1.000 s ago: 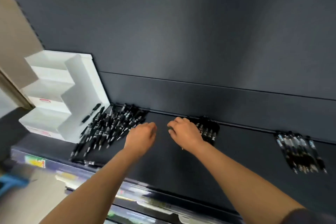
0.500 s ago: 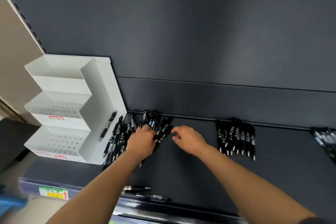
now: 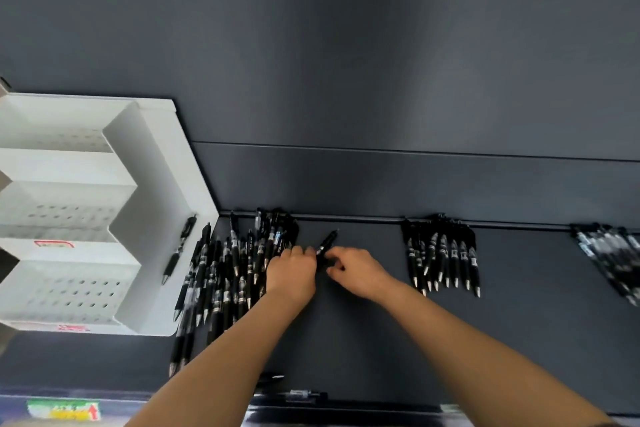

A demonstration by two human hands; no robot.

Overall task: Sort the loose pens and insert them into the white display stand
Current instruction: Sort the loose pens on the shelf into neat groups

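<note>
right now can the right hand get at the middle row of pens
Probably yes: only bare shelf lies between the right hand and the middle row of pens, though it seems to hold a single pen.

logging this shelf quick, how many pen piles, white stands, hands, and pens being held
pen piles: 3
white stand: 1
hands: 2, left hand and right hand
pen held between the hands: 1
total: 7

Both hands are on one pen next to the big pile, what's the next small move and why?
Probably let the left hand release and the right hand carry the pen to the tidy row: both hold it beside the pile.
</note>
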